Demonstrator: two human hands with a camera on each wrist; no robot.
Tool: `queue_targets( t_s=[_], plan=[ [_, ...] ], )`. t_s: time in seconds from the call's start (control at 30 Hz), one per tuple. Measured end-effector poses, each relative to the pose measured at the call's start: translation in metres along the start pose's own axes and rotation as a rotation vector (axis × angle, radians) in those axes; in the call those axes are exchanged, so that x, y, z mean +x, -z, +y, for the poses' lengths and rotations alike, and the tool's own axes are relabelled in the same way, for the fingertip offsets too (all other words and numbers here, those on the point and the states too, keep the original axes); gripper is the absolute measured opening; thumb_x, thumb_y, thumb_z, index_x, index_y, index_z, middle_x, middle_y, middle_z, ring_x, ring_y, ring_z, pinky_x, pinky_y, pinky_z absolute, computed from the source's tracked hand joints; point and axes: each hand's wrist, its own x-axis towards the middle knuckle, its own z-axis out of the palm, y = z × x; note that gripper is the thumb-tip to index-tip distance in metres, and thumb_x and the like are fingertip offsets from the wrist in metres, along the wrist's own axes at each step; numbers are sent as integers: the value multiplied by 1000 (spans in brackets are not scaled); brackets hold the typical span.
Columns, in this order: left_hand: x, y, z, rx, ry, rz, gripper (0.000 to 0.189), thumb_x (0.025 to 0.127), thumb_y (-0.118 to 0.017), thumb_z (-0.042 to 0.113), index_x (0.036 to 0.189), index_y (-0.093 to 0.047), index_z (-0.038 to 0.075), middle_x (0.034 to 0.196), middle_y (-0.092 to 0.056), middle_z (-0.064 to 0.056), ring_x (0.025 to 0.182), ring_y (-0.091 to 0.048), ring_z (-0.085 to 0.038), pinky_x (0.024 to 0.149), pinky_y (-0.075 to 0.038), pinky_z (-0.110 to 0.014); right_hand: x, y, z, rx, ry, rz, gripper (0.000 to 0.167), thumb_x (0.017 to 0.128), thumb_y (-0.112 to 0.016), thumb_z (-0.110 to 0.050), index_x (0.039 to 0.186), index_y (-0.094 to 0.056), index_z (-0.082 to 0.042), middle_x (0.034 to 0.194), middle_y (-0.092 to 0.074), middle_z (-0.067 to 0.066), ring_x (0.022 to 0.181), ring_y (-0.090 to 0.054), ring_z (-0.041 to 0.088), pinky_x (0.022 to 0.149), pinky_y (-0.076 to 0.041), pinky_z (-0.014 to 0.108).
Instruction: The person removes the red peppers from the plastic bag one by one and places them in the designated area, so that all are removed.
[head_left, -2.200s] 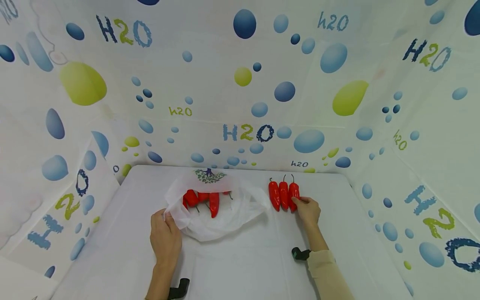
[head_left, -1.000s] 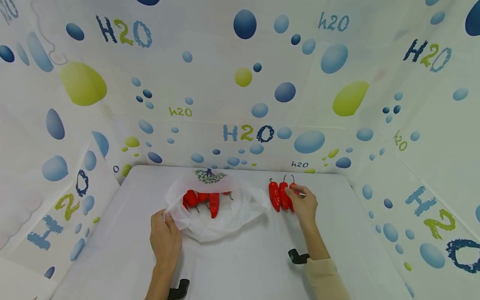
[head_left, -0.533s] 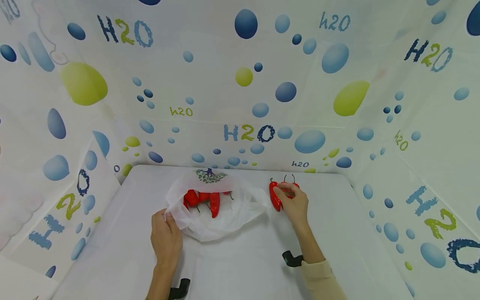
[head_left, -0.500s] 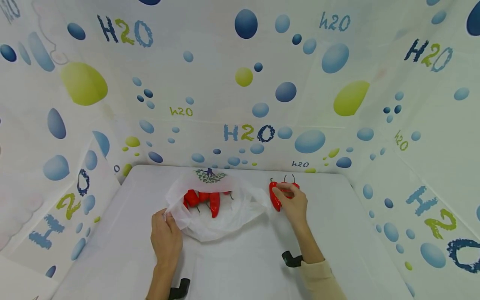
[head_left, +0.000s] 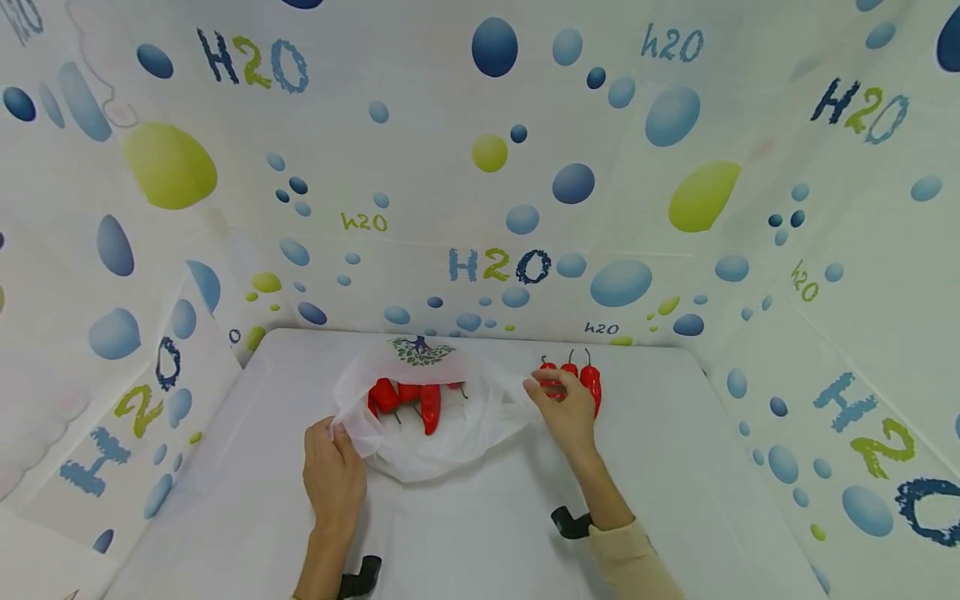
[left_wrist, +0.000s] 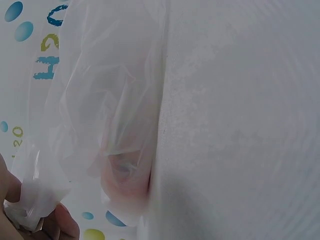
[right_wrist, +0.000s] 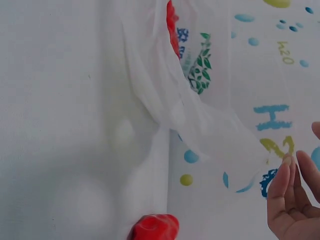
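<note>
A white plastic bag [head_left: 420, 467] with a printed tree lies with its mouth facing me, several red peppers [head_left: 430, 408] inside. My left hand [head_left: 333, 479] pinches the left edge of its mouth; in the left wrist view the gathered plastic [left_wrist: 37, 197] sits between thumb and fingers. My right hand [head_left: 567, 414] is at the bag's right edge, holding nothing, fingers loosely bent. In the right wrist view its fingertips [right_wrist: 286, 162] are right by the bag's corner. Three red peppers [head_left: 591, 385] stand in a row behind it, two partly hidden by the hand.
The white-covered table [head_left: 465, 542] runs back to a wall sheet [head_left: 420, 167] printed with blue and green drops and H2O lettering. A dark wrist camera mount [head_left: 572, 523] sticks out beside the right forearm; another dark mount [head_left: 362, 577] is by the left.
My right hand has moved left from the rightmost pepper, across the row, to the bag's right edge. The peppers stay in place, and my left hand keeps its hold on the bag.
</note>
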Motion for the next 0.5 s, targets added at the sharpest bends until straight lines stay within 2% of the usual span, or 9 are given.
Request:
queue_targets(
  t_s=[0.2, 0.5],
  plan=[
    [-1, 0, -2, 9, -10, -5, 30, 111, -45, 17, 123, -55, -9, 113, -57, -28, 94, -59, -49, 78, -46, -60, -2, -7, -1, 2, 40, -7, 28, 91, -82, -31, 113, -76, -15, 109, -72, -1, 95, -66, 22, 73, -57, 29],
    [0, 0, -1, 4, -18, 6, 29, 111, -46, 16, 122, -56, -8, 113, -57, -27, 93, -60, -49, 77, -46, -59, -5, -17, -3, -23, 7, -46, 24, 93, -81, -33, 112, -75, -19, 106, -73, -5, 97, -67, 20, 82, -57, 33]
  ],
)
